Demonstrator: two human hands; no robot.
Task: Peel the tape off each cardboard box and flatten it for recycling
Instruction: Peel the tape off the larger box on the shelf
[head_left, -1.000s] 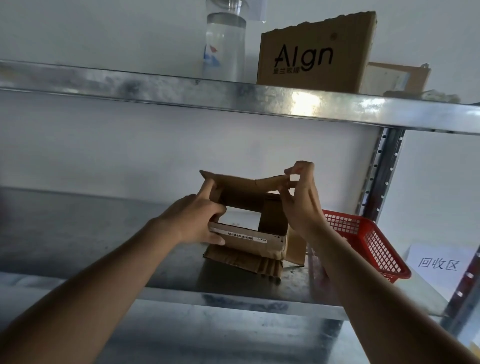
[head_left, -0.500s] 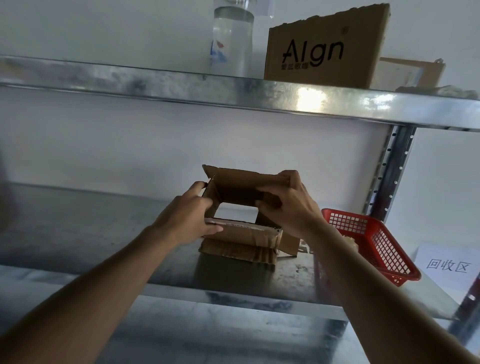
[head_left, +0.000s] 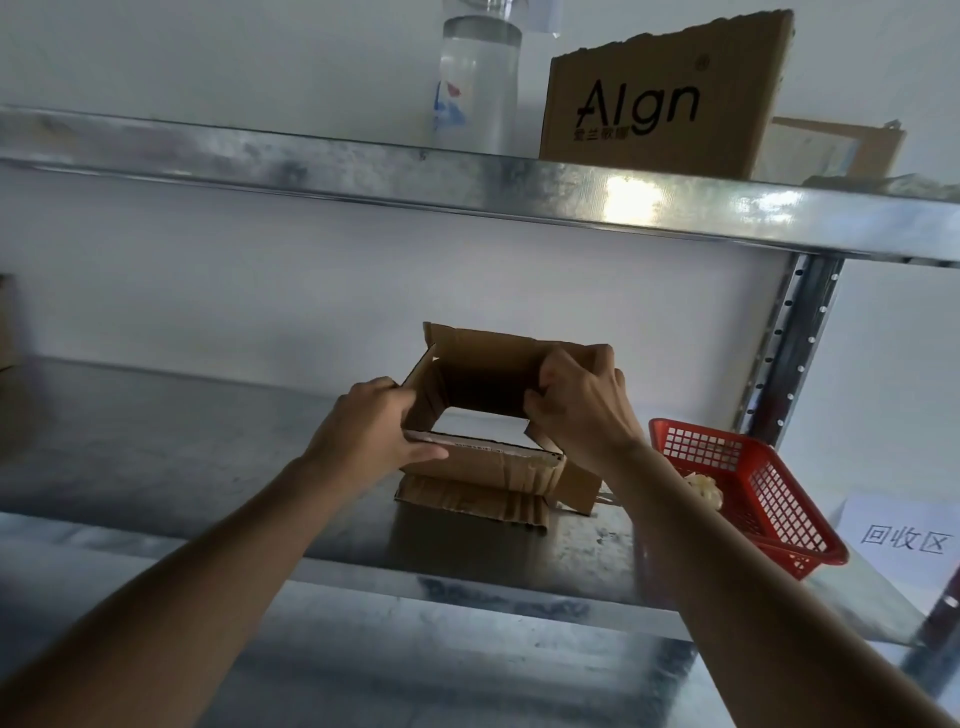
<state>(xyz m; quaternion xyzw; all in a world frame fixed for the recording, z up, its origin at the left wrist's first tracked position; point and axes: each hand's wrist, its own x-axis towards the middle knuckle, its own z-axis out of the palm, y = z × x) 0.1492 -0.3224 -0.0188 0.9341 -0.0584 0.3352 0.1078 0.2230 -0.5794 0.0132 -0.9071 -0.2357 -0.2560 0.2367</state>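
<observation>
Grey metal shelf (head_left: 208, 467) holds the small open brown cardboard box (head_left: 483, 364) near its middle. Left hand (head_left: 371, 434) grips the left wall, right hand (head_left: 582, 410) now curls round the right wall — flaps pushed down, box lower, ready to squash flat.

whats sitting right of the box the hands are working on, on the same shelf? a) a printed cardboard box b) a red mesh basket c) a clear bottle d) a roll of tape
b: the red mesh basket sits on the metal shelf just right of the open cardboard box, which the left hand and right hand both grip.
</observation>
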